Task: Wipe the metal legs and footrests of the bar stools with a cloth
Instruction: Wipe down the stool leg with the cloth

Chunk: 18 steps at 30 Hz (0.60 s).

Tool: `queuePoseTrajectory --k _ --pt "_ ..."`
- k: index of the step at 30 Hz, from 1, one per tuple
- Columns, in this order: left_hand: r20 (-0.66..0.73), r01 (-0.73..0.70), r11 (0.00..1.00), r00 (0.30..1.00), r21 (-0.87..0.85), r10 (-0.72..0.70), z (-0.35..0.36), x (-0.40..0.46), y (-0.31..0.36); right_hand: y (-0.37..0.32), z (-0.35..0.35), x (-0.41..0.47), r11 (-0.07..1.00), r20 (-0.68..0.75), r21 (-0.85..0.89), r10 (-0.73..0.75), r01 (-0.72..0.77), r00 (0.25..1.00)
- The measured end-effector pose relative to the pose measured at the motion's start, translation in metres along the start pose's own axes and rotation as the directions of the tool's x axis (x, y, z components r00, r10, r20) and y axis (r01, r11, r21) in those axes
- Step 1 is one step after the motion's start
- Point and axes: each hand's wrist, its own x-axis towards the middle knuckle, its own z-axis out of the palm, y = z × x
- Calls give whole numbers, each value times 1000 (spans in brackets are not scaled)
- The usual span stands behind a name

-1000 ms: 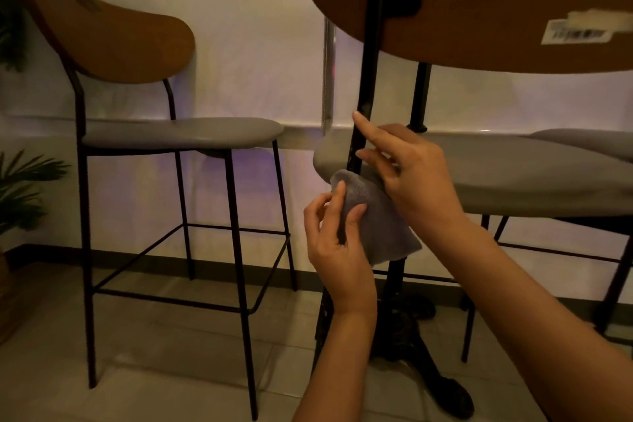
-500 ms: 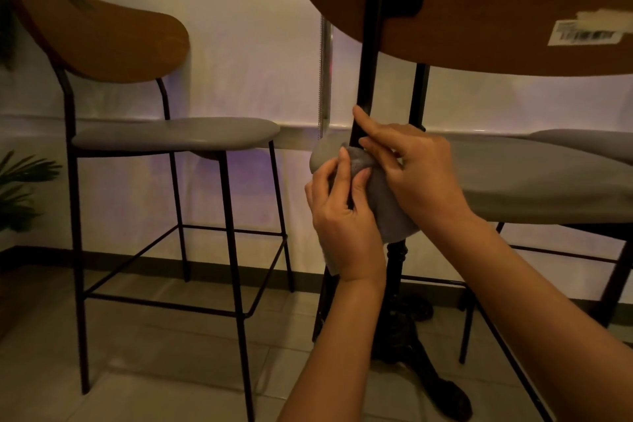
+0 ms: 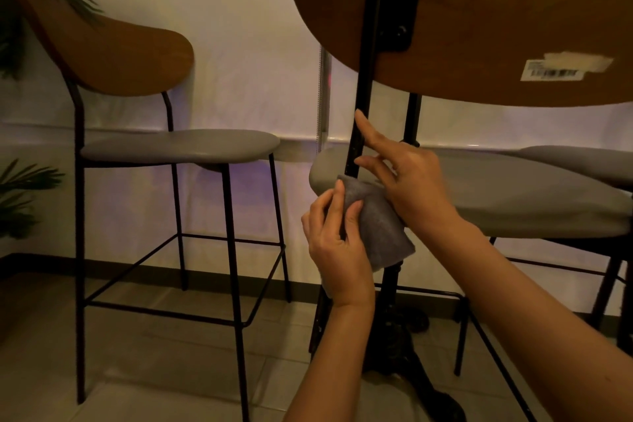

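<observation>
While my left hand (image 3: 337, 243) pinches the grey cloth (image 3: 376, 223) in curled fingers, my right hand (image 3: 407, 178) touches the black leg (image 3: 361, 106) just above with straight fingers. Cloth judged soft, light; best gripped folded around the stiff leg. Seat (image 3: 496, 195) crowds my right; second stool (image 3: 171, 147) stands well left.

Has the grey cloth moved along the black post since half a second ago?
Yes. The grey cloth has slid down the black post; it sits lower against the grey seat edge.
</observation>
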Motion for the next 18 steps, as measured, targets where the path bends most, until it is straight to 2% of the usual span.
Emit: queuePoseTrajectory --k 7,9,12,15,18 --pt "82 -71 995 994 67 66 4 10 3 6 -6 4 985 48 -170 -24 32 999" --pt "83 -79 993 994 85 72 4 8 0 4 -6 6 958 6 -285 -41 41 999" --pt "80 -66 994 995 91 59 4 7 -1 -1 -11 10 896 -90 -434 -151 97 984" --pt "79 -68 993 995 95 60 3 7 1 -4 -13 16 886 -127 -430 -248 172 960" --pt "85 -88 991 993 104 79 3 6 1 -7 -10 23 903 -83 -397 -214 164 973"
